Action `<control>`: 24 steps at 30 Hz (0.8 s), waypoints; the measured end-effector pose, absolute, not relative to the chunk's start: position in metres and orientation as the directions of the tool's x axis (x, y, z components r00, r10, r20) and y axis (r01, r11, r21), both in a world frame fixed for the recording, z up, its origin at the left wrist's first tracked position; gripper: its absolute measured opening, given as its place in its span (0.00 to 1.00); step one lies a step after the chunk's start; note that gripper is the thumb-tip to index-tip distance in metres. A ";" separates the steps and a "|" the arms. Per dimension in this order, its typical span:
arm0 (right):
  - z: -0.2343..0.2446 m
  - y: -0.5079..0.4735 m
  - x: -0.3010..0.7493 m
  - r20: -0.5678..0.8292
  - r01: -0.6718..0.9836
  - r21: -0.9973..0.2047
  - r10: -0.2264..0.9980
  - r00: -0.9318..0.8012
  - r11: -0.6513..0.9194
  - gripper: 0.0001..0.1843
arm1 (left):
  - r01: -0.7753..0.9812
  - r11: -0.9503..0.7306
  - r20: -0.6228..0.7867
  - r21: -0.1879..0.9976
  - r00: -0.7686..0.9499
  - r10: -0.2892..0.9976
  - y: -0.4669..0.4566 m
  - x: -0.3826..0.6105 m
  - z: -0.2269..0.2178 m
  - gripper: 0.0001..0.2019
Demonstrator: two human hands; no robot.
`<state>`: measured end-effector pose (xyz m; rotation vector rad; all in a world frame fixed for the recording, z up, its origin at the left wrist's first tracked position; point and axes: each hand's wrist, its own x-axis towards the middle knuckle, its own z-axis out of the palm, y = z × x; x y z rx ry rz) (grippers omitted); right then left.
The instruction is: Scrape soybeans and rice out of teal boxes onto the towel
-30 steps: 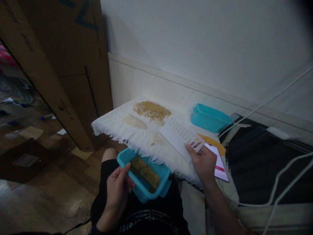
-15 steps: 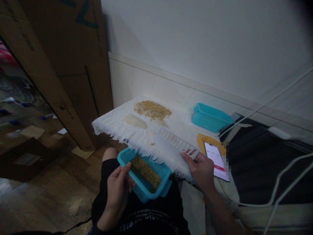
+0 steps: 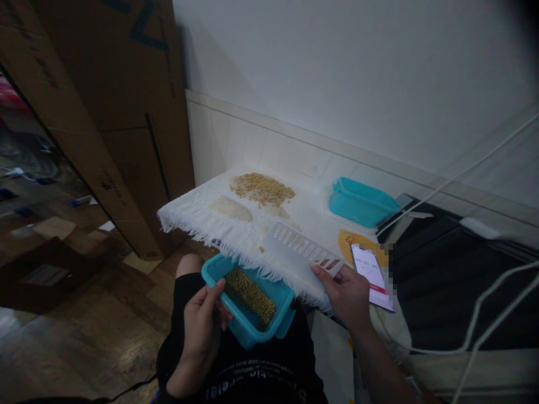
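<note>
Now our right hand (image 3: 347,294), gripping the slotted tray (image 3: 290,255), has come nearer the bean tub (image 3: 252,338) our left hand (image 3: 202,317) grasps.

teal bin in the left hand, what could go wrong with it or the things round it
The left hand grips the bin by one side, so it might tip and spill its beans.

The cloth's fringe overlaps the bin's far rim in this view; whether they touch is unclear, but it could snag.

The phone lies close beside the right hand, which holds the plate, and could get knocked.
</note>
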<state>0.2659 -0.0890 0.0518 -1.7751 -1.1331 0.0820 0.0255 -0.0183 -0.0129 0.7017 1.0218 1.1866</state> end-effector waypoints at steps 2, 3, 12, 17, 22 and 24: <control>0.052 -0.089 0.266 0.417 0.659 -0.748 0.717 0.559 -0.079 0.16 | -0.406 0.270 -0.274 0.873 0.049 0.960 -0.018 0.026 -0.015 0.19; 0.052 -0.090 0.266 0.419 0.663 -0.744 0.716 0.559 -0.082 0.16 | -0.407 0.273 -0.277 0.872 0.050 0.960 -0.017 0.026 -0.016 0.19; 0.053 -0.089 0.262 0.430 0.672 -0.740 0.737 0.522 -0.045 0.15 | -0.409 0.263 -0.266 0.874 0.051 0.963 -0.018 0.025 -0.014 0.20; 0.052 -0.087 0.257 0.422 0.668 -0.743 0.752 0.507 -0.033 0.16 | -0.405 0.261 -0.265 0.876 0.048 0.963 -0.018 0.025 -0.015 0.20; 0.051 -0.093 0.242 0.438 0.701 -0.713 0.774 0.458 -0.011 0.16 | -0.410 0.261 -0.271 0.874 0.035 0.962 -0.019 0.024 -0.013 0.20; 0.051 -0.098 0.238 0.435 0.708 -0.706 0.783 0.445 -0.010 0.15 | -0.414 0.253 -0.264 0.874 0.033 0.964 -0.018 0.024 -0.012 0.20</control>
